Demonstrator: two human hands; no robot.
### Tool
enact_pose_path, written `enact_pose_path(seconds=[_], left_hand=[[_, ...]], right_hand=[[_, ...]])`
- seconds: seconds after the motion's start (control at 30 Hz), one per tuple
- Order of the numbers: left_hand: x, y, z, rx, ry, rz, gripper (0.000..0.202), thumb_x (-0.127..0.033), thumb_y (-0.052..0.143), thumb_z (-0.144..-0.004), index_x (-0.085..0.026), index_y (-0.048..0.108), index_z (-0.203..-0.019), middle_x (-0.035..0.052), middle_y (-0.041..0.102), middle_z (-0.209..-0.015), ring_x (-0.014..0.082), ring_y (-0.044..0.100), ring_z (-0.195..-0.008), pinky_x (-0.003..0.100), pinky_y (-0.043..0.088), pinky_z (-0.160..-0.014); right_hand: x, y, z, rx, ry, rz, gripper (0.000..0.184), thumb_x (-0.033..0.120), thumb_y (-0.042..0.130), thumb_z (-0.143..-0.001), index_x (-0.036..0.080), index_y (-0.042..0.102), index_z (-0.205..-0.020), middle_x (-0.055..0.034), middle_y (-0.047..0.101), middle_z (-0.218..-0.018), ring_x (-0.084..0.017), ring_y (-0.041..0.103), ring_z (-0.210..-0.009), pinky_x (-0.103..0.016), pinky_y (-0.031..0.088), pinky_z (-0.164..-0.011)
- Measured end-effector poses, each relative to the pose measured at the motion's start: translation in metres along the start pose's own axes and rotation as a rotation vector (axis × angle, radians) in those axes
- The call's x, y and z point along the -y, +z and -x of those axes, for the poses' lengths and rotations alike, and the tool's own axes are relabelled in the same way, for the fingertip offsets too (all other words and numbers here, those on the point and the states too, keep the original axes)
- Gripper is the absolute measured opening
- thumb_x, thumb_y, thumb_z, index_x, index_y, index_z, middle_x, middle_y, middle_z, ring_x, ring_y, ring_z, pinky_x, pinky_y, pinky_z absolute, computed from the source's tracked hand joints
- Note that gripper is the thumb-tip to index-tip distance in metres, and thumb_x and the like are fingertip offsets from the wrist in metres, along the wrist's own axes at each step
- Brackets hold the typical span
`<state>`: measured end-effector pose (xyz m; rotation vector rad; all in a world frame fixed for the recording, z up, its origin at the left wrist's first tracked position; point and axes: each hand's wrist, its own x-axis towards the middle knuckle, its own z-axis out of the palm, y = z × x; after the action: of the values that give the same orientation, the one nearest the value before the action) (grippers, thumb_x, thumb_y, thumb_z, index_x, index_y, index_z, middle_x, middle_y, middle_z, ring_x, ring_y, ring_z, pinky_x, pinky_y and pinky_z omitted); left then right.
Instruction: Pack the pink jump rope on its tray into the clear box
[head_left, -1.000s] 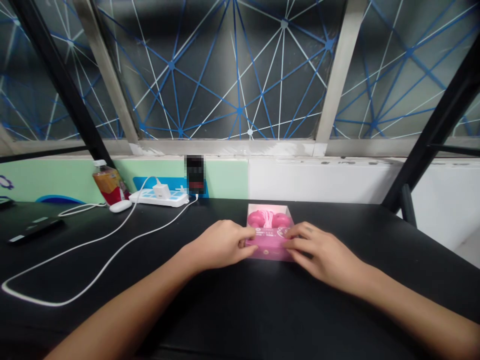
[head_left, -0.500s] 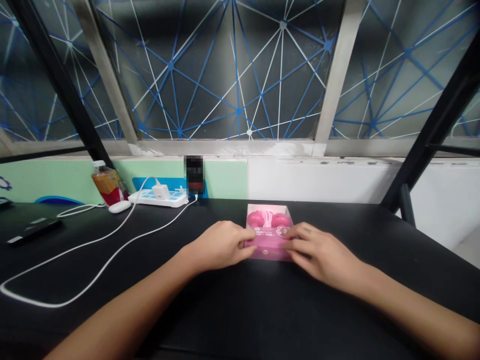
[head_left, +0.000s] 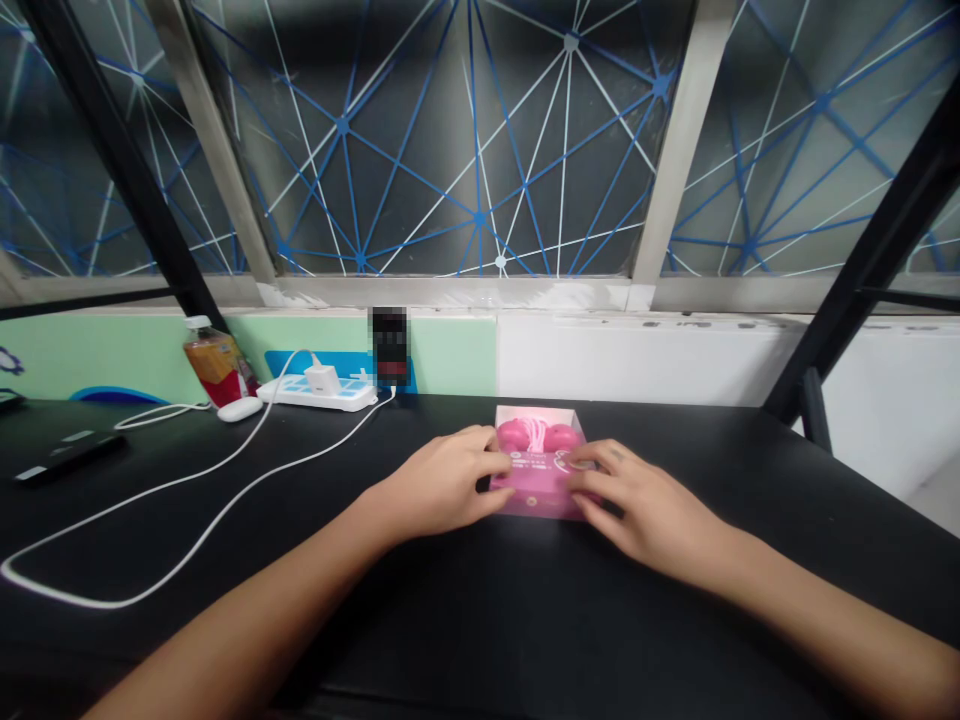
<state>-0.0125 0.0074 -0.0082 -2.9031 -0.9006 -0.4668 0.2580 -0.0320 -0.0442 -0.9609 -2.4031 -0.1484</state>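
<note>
On the black desk lies a pink box (head_left: 534, 480) with a printed front part. Its far part shows two rounded pink pieces (head_left: 562, 437) and a bundled pale pink cord (head_left: 535, 434). My left hand (head_left: 446, 482) holds the box at its left edge, thumb near the front corner and fingers bent along the side. From the right, my right hand (head_left: 637, 500) grips the other side, its fingertips over the edge of the printed part. The box rests flat between both hands. Some fingertips are hard to separate from the box.
A white power strip (head_left: 352, 397) with a plugged-in charger (head_left: 322, 379) sits at the back left, beside a drink bottle (head_left: 216, 365) and a white rounded object (head_left: 240, 410). A white cable (head_left: 225, 510) loops across the left desk. A black flat object (head_left: 71, 458) lies far left.
My left fingers have spread apart and shifted slightly up along the box's left edge. The right hand stays nearly in place, and the box has hardly moved.
</note>
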Motion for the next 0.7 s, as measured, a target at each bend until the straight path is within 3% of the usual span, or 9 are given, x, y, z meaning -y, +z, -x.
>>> enact_pose_path(seconds=[0.17,0.7], left_hand=[[0.0012,-0.0004,0.0005,0.008,0.015,0.098,0.016,-0.026,0.06,-0.089,-0.022,0.062,-0.104,0.0063,0.057,-0.127,0.0235,0.053,-0.116,0.035,0.045,-0.097],[0.0053,0.0028,0.0005,0.001,-0.005,0.176,0.035,-0.027,0.062,-0.09,-0.023,0.056,-0.124,0.0066,0.058,-0.132,0.023,0.053,-0.122,0.039,0.043,-0.104]], right_hand=[[0.0005,-0.0015,0.0,0.039,0.017,-0.006,0.022,0.017,0.051,-0.093,0.024,0.062,-0.111,-0.0094,0.06,-0.116,-0.025,0.057,-0.108,-0.044,0.054,-0.088],[-0.0013,-0.0022,0.0021,0.04,0.078,-0.015,0.035,0.02,0.055,-0.09,0.021,0.056,-0.124,-0.0107,0.06,-0.123,-0.026,0.057,-0.115,-0.046,0.052,-0.096]])
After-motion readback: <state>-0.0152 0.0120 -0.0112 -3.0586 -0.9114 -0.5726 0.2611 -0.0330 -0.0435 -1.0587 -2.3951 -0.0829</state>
